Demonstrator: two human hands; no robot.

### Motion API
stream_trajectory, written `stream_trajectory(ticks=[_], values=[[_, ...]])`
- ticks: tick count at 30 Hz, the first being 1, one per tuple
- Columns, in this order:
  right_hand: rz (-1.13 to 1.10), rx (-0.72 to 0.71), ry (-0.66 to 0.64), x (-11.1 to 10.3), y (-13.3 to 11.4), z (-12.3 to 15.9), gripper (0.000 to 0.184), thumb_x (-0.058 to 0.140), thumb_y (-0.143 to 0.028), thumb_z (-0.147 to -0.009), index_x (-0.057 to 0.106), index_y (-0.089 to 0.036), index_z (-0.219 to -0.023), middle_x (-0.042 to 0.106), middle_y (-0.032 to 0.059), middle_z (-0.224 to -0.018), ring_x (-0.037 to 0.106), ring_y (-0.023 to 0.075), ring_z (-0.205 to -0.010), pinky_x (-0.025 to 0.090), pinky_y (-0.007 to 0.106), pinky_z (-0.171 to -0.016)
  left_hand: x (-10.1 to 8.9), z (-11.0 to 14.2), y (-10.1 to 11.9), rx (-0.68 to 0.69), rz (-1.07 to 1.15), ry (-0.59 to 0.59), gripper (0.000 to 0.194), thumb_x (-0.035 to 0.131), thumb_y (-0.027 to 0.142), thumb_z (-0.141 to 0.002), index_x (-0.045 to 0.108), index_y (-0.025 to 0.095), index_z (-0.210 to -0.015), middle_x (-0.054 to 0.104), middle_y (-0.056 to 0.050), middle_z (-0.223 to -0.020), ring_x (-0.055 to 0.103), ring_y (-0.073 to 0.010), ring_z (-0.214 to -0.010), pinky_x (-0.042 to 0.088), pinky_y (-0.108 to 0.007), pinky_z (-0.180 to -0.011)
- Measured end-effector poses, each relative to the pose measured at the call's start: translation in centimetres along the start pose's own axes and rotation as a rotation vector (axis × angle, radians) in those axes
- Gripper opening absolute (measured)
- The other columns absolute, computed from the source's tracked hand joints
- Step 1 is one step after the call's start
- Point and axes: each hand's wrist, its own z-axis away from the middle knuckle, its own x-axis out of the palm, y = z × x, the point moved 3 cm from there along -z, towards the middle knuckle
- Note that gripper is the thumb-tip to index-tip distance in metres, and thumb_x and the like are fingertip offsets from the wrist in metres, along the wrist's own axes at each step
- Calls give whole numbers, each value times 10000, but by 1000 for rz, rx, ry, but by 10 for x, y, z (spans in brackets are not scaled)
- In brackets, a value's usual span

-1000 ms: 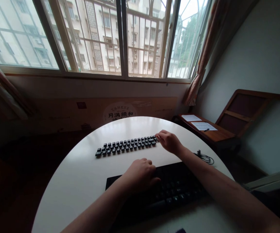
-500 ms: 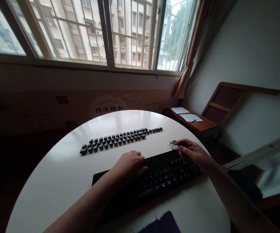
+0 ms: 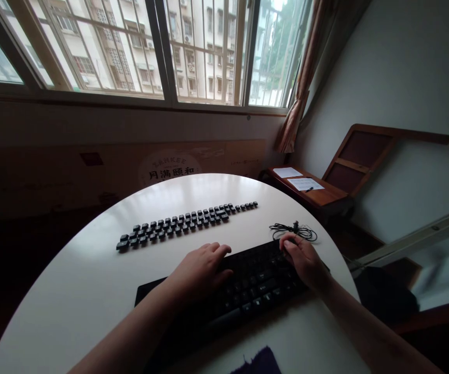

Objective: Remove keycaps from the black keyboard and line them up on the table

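Observation:
A black keyboard lies on the round white table in front of me. My left hand rests flat on its left part, fingers stretched out. My right hand sits on the keyboard's far right end with its fingers curled down onto the keys; whether they grip anything is hidden. Rows of loose black keycaps are laid out on the table beyond the keyboard.
A coiled black cable lies by the table's right edge. A dark purple cloth shows at the near edge. To the right stand a wooden side table with papers and a leaning wooden frame. Windows run behind.
My right hand came back from the right end of the keycap rows to the keyboard's right end. The view swung down and to the right. My left hand stayed on the keyboard.

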Motion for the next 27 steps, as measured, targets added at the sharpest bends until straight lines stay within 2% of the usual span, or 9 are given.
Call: stream_trajectory(ticks=[6,12,18,25,27], values=[[164,-87,49,0,-2,-2,217,420,-360,-927,513,-212,-799,378,-38,-587,348,123,-494,278,227,-438,-2,-1,2,-3,4,-9,341,538,364,-912,543,237,-1229,632,-81,-1151,601,-263,-1047,489,-357,-844],[227,-93,63,1,-3,-2,230,399,-361,-946,516,-211,-817,370,-43,-574,365,127,-491,309,233,-457,1,-1,1,3,-5,-12,335,532,375,-920,546,236,-1224,633,-77,-1142,598,-257,-1041,483,-365,-854],[297,-123,-41,3,-11,2,230,397,-321,-944,521,-212,-784,415,-41,-546,406,132,-474,318,248,-477,2,-1,0,7,-9,-5,305,528,373,-920,563,235,-1191,643,-75,-1113,599,-252,-1020,478,-358,-843],[527,-249,-100,8,-25,10,220,415,-267,-923,531,-197,-750,444,-39,-545,440,132,-494,328,271,-555,1,-2,-1,13,2,4,298,538,386,-914,577,236,-1169,651,-76,-1090,604,-266,-1024,485,-358,-826],[525,-256,-100,8,-26,10,231,411,-272,-929,528,-196,-744,431,-41,-541,430,129,-492,317,268,-544,2,-3,-1,15,7,8,296,538,387,-915,577,238,-1168,652,-74,-1093,606,-266,-1020,486,-366,-829]])
